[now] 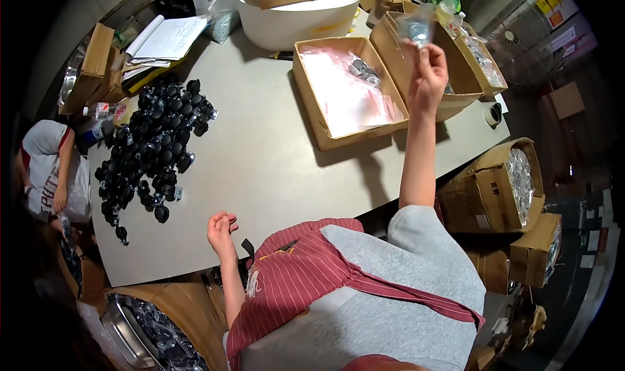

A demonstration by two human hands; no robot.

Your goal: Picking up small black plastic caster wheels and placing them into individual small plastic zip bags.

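My right hand (428, 71) is raised over the boxes at the far right of the table. Its fingers pinch a small clear plastic bag (416, 29), blurred, with something bluish-grey inside that I cannot make out. Low over the table's near edge, my left hand (222, 231) has loosely bent fingers and nothing visible in them. A spread pile of black round-headed parts (163, 127) with metal bits lies on the table's left side. The open cardboard box (338, 137) nearest my right hand holds pinkish clear plastic bags (332, 91) and a few dark parts (364, 71).
A deeper cardboard box (465, 103) stands beside it. At the back are a white tub (267, 29), a notebook (170, 38) and a brown bottle (385, 0). Filled cartons (485, 195) stand right of the table; another (189, 306) is at lower left. A person (55, 169) sits at left.
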